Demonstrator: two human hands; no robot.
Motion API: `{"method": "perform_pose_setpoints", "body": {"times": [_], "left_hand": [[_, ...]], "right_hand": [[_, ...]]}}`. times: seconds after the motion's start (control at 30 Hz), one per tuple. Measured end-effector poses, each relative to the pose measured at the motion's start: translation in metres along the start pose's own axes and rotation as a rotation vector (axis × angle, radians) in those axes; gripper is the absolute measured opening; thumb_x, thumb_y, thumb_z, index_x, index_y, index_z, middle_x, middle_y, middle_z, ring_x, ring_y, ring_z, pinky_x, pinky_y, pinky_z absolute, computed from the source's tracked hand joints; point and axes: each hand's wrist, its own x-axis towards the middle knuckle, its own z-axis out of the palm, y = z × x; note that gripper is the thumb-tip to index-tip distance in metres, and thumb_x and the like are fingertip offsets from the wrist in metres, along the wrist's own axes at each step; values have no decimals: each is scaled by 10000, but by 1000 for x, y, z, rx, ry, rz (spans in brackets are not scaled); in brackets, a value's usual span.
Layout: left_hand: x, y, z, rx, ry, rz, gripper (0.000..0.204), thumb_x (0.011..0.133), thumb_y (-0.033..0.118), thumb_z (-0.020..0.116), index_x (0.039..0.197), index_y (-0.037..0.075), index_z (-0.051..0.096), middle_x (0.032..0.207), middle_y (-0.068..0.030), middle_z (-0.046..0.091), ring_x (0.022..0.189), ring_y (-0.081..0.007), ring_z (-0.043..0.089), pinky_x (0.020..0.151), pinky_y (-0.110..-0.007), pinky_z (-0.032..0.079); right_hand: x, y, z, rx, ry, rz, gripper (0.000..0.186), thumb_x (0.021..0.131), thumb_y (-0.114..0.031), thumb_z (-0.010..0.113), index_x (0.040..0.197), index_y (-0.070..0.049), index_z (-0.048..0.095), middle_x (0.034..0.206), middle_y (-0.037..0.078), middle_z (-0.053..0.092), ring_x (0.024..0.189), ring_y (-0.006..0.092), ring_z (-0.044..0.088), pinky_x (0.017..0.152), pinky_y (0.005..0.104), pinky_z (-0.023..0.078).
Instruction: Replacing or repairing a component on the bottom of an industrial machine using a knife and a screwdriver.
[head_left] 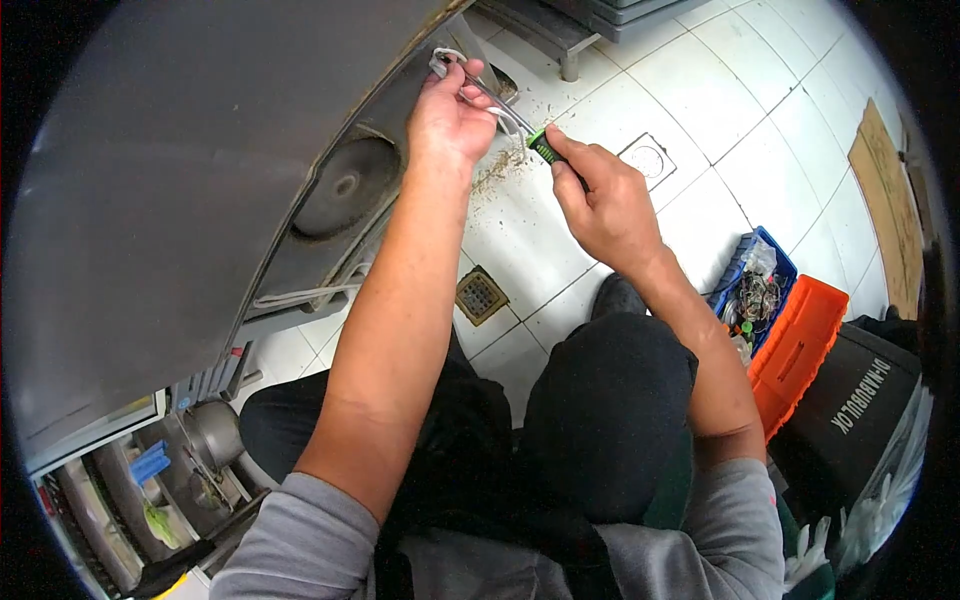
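My right hand (608,200) is closed around the green and black handle of a screwdriver (543,146). Its metal shaft runs up and left toward my left hand (452,115), which is turned palm up with curled fingers. At those fingertips is a small white piece (439,64), apparently part of a white cord, pinched beside the screwdriver's tip. The tip itself is hidden by the fingers. A loop of white cord (512,118) hangs past the shaft. Both hands work at the edge of a large grey metal appliance (200,150), by its recessed underside with a round dark fitting (345,187).
White floor tiles carry scattered debris (495,175) and a square drain (482,296). To the right stand a blue bin (775,252) of small parts, an orange tray (800,345) and a black case (850,400). Cardboard (885,190) leans farther right. Food containers (150,500) sit lower left.
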Motion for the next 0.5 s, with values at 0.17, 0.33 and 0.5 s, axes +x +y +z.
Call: {"method": "perform_pose_setpoints", "body": {"times": [0.17,0.33,0.5], "left_hand": [[-2,2,1,18,-29,8,55,1037,111,525,1076,147,509,926,-58,629,649,-82,449,586,-247,390],[-2,1,2,34,-11,22,51,1042,106,509,1073,147,513,924,-62,627,650,-88,447,586,-250,390],[-2,2,2,27,-29,23,34,1043,116,510,1055,147,519,925,-70,625,679,-99,451,608,-254,387]], "right_hand": [[1,2,3,-13,17,-22,325,896,-100,619,1209,-19,659,750,164,643,657,334,639,623,427,528],[-2,-2,1,-139,-31,-3,374,895,-86,648,1269,-68,660,786,126,634,651,263,631,619,366,517],[-4,-3,1,-265,-32,-35,406,886,-97,665,1290,-125,656,793,103,613,642,257,627,587,378,518]]}}
